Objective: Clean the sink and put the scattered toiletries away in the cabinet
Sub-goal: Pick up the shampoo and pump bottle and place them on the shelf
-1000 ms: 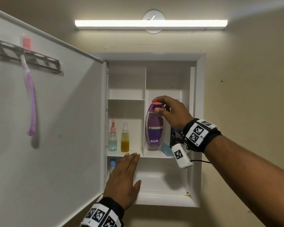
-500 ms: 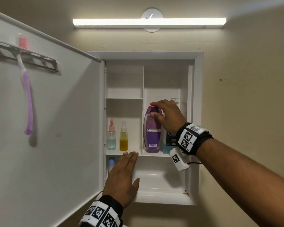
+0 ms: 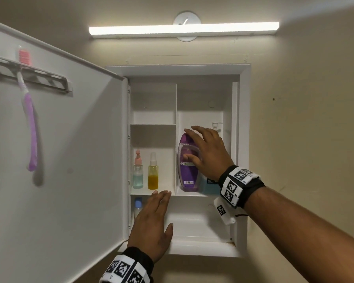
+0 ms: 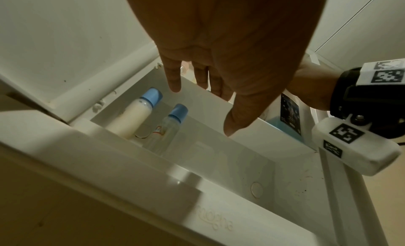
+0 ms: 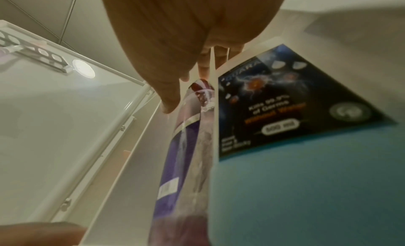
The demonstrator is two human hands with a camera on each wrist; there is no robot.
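Observation:
A purple bottle (image 3: 187, 172) stands upright on the middle shelf in the right compartment of the open white wall cabinet (image 3: 244, 139). My right hand (image 3: 189, 144) is in front of its upper half with fingers spread and straight, thumb across the bottle's face, not gripping it. In the right wrist view the right hand (image 5: 186, 92) hovers beside the purple bottle (image 5: 186, 154). A blue sanitizer bottle (image 3: 211, 186) with a dark label stands right of it, partly hidden by my wrist. My left hand (image 3: 161, 209) is flat and open, fingertips at the middle shelf's front edge.
A pink-capped bottle (image 3: 138, 174) and a yellow spray bottle (image 3: 153, 172) stand in the left compartment. Two blue-capped bottles (image 4: 140, 112) sit low at the left. The cabinet door (image 3: 70, 170) swings out left, with a purple toothbrush (image 3: 30, 123) hanging on it.
My right hand has let go of the purple bottle's cap and opened, drawing back and down in front of the bottle, which now stands alone. My left hand has barely moved.

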